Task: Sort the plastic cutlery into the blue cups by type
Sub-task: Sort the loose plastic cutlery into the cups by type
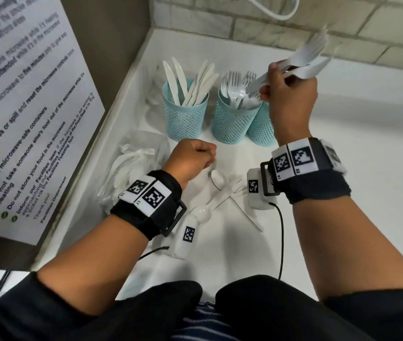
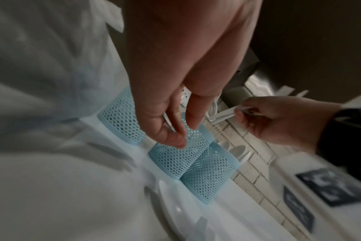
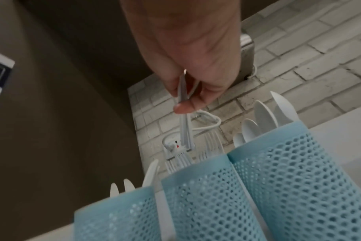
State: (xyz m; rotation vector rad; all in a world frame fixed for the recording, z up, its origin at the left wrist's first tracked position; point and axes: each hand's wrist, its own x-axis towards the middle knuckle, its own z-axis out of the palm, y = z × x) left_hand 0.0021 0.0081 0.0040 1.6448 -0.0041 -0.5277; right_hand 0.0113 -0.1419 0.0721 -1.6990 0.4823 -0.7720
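Observation:
Three blue mesh cups stand in a row on the white counter: the left cup holds knives, the middle cup forks, and the right cup, half hidden by my wrist, spoons. My right hand grips a bunch of white forks by the handles, with their lower ends just above the fork cup. My left hand hovers low over the counter with loosely curled fingers and nothing in it. Loose spoons and other white cutlery lie just below it.
A clear plastic bag with more cutlery lies left of my left hand. A grey appliance with a printed notice walls off the left side. A brick wall with a white cable closes the back. A black cable runs along the counter.

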